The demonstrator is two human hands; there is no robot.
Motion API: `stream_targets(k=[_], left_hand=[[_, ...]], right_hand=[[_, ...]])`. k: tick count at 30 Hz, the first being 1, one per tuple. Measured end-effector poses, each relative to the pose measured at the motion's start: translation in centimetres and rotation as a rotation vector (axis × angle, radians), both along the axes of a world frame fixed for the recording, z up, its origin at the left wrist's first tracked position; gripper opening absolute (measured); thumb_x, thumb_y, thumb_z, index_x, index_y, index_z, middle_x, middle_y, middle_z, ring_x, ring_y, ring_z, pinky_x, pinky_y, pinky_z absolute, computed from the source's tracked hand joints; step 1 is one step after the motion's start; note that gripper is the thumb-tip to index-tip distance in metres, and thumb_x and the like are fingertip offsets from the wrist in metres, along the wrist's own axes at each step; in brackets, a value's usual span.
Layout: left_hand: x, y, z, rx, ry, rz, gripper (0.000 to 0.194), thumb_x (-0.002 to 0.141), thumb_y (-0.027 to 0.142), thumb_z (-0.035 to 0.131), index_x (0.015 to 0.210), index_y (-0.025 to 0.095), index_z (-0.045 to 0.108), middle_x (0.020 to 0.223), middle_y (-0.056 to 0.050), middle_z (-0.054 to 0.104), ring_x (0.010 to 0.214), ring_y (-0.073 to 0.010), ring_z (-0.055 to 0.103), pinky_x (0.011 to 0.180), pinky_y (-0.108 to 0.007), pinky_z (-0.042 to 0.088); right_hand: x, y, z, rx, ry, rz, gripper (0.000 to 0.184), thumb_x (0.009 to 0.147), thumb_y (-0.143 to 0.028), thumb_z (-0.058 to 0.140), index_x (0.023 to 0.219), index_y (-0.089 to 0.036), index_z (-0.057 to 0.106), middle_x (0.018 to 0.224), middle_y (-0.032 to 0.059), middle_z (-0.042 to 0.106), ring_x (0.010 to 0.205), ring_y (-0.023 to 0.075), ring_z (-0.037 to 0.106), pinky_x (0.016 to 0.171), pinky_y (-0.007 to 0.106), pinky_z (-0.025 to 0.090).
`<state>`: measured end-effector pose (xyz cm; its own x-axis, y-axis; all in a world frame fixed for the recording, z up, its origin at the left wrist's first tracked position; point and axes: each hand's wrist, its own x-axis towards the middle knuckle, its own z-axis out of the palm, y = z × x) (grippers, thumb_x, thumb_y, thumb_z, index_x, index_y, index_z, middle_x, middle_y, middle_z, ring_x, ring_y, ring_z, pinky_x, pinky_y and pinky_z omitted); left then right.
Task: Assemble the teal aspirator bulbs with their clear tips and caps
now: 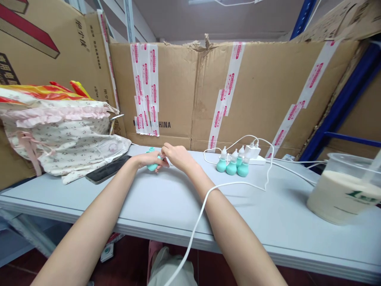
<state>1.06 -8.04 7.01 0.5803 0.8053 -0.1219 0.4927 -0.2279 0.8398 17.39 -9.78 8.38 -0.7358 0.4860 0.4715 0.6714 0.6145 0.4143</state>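
My left hand (145, 159) is closed around a teal rubber bulb (152, 167), tilted just above the grey table. Against its fingers, my right hand (177, 156) is closed in a pinch beside the bulb's end; what lies between those fingertips is hidden. Just behind my left hand a second teal piece (151, 149) shows, partly covered. To the right stand several teal nasal aspirator bulbs (231, 168) with clear pointed tips, grouped upright on the table.
A white power strip (256, 160) with plugged-in chargers sits behind the bulbs. One white cable (205, 202) hangs across my right forearm. A cup of milky drink (336, 198) stands at right. On the left are a dark phone (107, 170) and a flowered cloth bag (65, 139). Cardboard (175, 87) walls the back.
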Motion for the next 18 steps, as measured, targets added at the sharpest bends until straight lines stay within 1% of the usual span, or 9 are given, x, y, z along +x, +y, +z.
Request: stream_targets(k=[4, 5, 8, 10, 12, 15, 18], left_hand=[[0.0, -0.2, 0.2, -0.069, 0.064, -0.082, 0.027, 0.062, 0.036, 0.069, 0.069, 0.012, 0.06, 0.048, 0.002, 0.054, 0.046, -0.0102, 0.052, 0.051, -0.021, 0.042], [-0.1, -0.2, 0.2, -0.074, 0.058, -0.08, 0.027, 0.062, 0.037, 0.069, 0.07, 0.012, 0.06, 0.048, 0.002, 0.054, 0.046, -0.0101, 0.052, 0.051, -0.021, 0.042], [-0.3, 0.0, 0.2, -0.058, 0.026, -0.015, 0.026, 0.061, 0.036, 0.068, 0.07, 0.013, 0.06, 0.048, 0.003, 0.053, 0.045, -0.0096, 0.051, 0.05, -0.021, 0.042], [-0.5, 0.3, 0.1, -0.042, -0.002, 0.015, 0.023, 0.061, 0.034, 0.068, 0.069, 0.013, 0.061, 0.048, 0.003, 0.053, 0.045, -0.0092, 0.05, 0.049, -0.02, 0.042], [-0.6, 0.4, -0.1, -0.025, -0.03, 0.014, 0.021, 0.061, 0.032, 0.067, 0.067, 0.013, 0.062, 0.048, 0.002, 0.053, 0.046, -0.0091, 0.05, 0.05, -0.02, 0.042], [-0.5, 0.5, -0.3, -0.02, -0.025, 0.01, 0.02, 0.061, 0.032, 0.066, 0.059, 0.013, 0.06, 0.047, 0.001, 0.054, 0.046, -0.0095, 0.05, 0.05, -0.02, 0.042], [-0.5, 0.4, -0.3, -0.022, 0.0, 0.009, 0.024, 0.061, 0.034, 0.066, 0.054, 0.013, 0.056, 0.046, 0.001, 0.054, 0.044, -0.0096, 0.05, 0.049, -0.021, 0.042]], right_hand=[[0.4, 0.2, -0.2, -0.028, 0.029, -0.034, 0.014, 0.09, -0.019, 0.038, 0.095, -0.015, 0.051, 0.097, 0.0075, 0.057, 0.068, 0.014, 0.059, 0.051, 0.024, 0.035], [0.5, 0.2, -0.3, -0.025, 0.047, -0.036, 0.015, 0.091, -0.019, 0.037, 0.095, -0.016, 0.051, 0.097, 0.0073, 0.057, 0.068, 0.0136, 0.059, 0.051, 0.024, 0.035], [0.8, 0.2, -0.4, 0.009, 0.124, -0.03, 0.019, 0.093, -0.027, 0.034, 0.098, -0.018, 0.05, 0.097, 0.0061, 0.056, 0.068, 0.0126, 0.059, 0.051, 0.023, 0.033], [0.8, 0.2, -0.4, 0.046, 0.128, 0.004, 0.021, 0.093, -0.03, 0.034, 0.099, -0.018, 0.05, 0.097, 0.0057, 0.056, 0.07, 0.0123, 0.059, 0.051, 0.022, 0.032], [0.7, 0.3, -0.5, 0.077, 0.071, 0.064, 0.017, 0.092, -0.027, 0.037, 0.097, -0.018, 0.05, 0.098, 0.0056, 0.056, 0.072, 0.0118, 0.058, 0.052, 0.022, 0.031], [0.6, 0.5, -0.9, 0.093, -0.022, 0.122, 0.013, 0.089, -0.015, 0.039, 0.092, -0.016, 0.051, 0.095, 0.0056, 0.055, 0.074, 0.0114, 0.057, 0.053, 0.022, 0.032], [0.8, 0.8, -1.4, 0.105, -0.063, 0.153, 0.014, 0.089, -0.013, 0.037, 0.091, -0.014, 0.051, 0.092, 0.0055, 0.055, 0.074, 0.0114, 0.057, 0.055, 0.023, 0.033]])
